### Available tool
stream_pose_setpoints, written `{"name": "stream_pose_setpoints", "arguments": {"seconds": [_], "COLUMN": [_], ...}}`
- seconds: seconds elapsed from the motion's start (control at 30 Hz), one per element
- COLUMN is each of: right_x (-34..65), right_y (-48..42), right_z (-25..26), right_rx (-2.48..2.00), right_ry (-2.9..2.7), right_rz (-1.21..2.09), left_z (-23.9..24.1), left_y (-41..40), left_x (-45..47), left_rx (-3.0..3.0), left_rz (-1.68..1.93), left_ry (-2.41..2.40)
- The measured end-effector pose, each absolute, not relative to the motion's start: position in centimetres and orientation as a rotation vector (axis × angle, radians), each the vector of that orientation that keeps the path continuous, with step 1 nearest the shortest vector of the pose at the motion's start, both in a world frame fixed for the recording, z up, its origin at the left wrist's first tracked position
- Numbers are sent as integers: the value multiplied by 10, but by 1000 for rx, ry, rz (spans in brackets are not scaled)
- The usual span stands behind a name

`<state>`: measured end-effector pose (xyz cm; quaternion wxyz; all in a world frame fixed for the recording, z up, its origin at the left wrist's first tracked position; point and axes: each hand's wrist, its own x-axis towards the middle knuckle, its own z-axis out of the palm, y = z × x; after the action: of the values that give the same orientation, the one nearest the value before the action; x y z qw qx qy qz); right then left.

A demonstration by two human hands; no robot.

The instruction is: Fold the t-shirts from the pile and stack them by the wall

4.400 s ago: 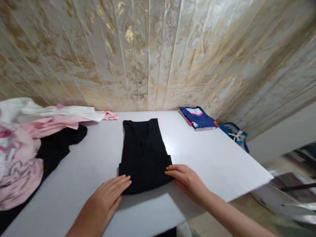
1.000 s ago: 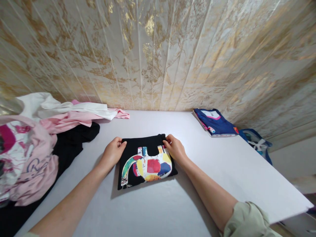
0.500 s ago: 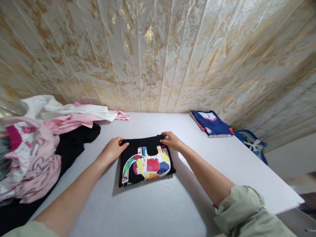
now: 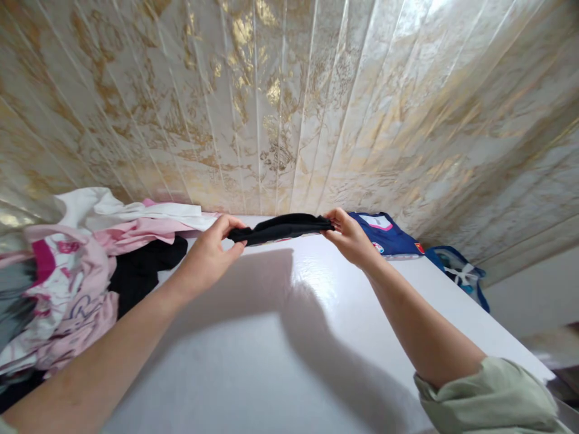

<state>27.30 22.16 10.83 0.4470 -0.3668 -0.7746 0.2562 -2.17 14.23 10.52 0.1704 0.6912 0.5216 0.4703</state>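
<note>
A folded black shirt (image 4: 281,228) hangs level in the air above the far part of the white table (image 4: 271,349), seen edge-on so its coloured print is hidden. My left hand (image 4: 208,253) pinches its left end. My right hand (image 4: 350,236) pinches its right end. Both arms reach forward over the tabletop, the right one in a pale green sleeve.
A loose heap of pink, white and black clothes (image 4: 67,265) covers the table's left side. A folded navy garment (image 4: 389,234) lies at the back right by the marbled wall (image 4: 289,102). A blue bag (image 4: 461,271) sits off the table's right edge.
The folded black shirt lay flat on the table with both hands at its far edge; now both hands have lifted it off the table and carried it up and away toward the wall.
</note>
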Motion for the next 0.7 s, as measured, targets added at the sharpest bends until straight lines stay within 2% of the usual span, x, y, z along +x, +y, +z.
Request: {"name": "stream_pose_setpoints", "arguments": {"seconds": [0.13, 0.27, 0.5, 0.7], "right_x": [289, 309, 309, 287], "right_y": [166, 120, 119, 138], "right_z": [59, 8, 29, 15], "right_rx": [-1028, -1032, -1122, -1599], "right_ry": [-2153, -2458, -2341, -2251], "right_rz": [342, 442, 448, 422], "left_z": [65, 15, 20, 5], "left_y": [101, 66, 79, 114], "left_x": [-17, -22, -27, -19], "left_rx": [2188, 2198, 1824, 1529], "left_rz": [975, 695, 866, 819], "left_ry": [1547, 1543, 1842, 1806]}}
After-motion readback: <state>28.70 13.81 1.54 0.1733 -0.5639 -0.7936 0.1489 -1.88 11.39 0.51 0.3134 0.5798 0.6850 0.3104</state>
